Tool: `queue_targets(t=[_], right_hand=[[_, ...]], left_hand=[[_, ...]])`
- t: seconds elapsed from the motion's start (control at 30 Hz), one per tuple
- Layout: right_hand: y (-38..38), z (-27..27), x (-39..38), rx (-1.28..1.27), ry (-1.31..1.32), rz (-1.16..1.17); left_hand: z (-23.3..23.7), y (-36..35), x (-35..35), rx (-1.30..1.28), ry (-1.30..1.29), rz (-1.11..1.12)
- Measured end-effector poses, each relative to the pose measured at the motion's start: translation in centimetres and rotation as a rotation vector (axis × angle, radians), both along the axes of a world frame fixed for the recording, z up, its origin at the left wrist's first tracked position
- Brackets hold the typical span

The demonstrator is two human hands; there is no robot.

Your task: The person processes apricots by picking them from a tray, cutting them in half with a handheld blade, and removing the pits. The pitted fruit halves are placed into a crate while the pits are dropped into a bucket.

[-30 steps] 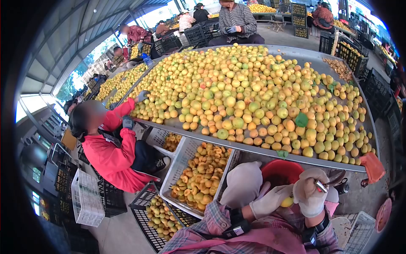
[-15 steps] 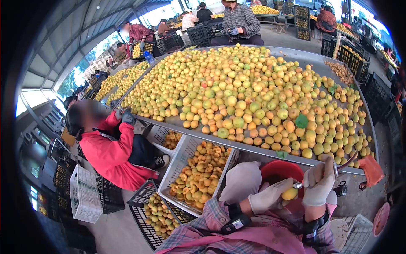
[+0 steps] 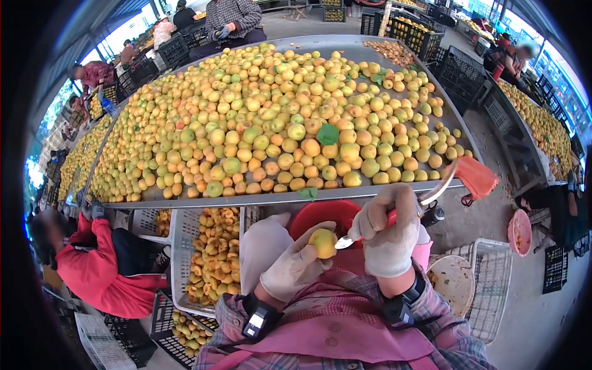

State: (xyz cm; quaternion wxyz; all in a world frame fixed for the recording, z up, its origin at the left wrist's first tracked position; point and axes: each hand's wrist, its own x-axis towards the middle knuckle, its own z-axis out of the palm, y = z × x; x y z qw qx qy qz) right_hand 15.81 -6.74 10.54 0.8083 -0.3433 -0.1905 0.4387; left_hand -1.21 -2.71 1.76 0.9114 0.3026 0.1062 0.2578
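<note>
My left hand (image 3: pixel 295 266), in a white glove, holds a yellow-green apricot (image 3: pixel 323 243) between thumb and fingers. My right hand (image 3: pixel 390 231), gloved too, is wrapped round a red-handled pitting tool (image 3: pixel 344 242). Its shiny spoon-like tip points left, right at the apricot's side. A curved metal strip (image 3: pixel 439 190) sticks out on the far side of the right fist. Just beyond both hands stands a red bucket (image 3: pixel 308 216), partly hidden by them. The metal sorting table (image 3: pixel 259 198) with a wide heap of apricots (image 3: pixel 246 132) lies in front.
At left, a white crate (image 3: pixel 179 259) holds halved apricots; a black crate (image 3: pixel 161 320) holds whole ones. A person in red (image 3: pixel 114 265) sits beside them. An orange bag (image 3: pixel 476 177) hangs at the table's right corner. A white basket (image 3: pixel 490 290) and pink basin (image 3: pixel 520 232) stand right.
My view has swung to the right, so the table and crates sit further left. Both hands still hold the apricot and the tool, with the tool's tip close against the fruit.
</note>
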Motion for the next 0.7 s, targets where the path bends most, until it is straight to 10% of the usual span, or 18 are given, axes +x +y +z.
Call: queue_targets(t=[0.27,0.37,0.7], right_hand=[[-0.6,-0.6,0.0,0.179,-0.462,-0.158],[-0.9,-0.7,-0.3,0.233,-0.122,-0.014],[-1.1,-0.7,-0.2,0.261,-0.224,-0.009]], left_hand=[[2.0,-0.8,0.6,-0.123,0.012,-0.036],[1.8,-0.8,0.9,-0.039,-0.03,-0.067],[1.9,-1.3,1.0,-0.023,-0.021,-0.083]])
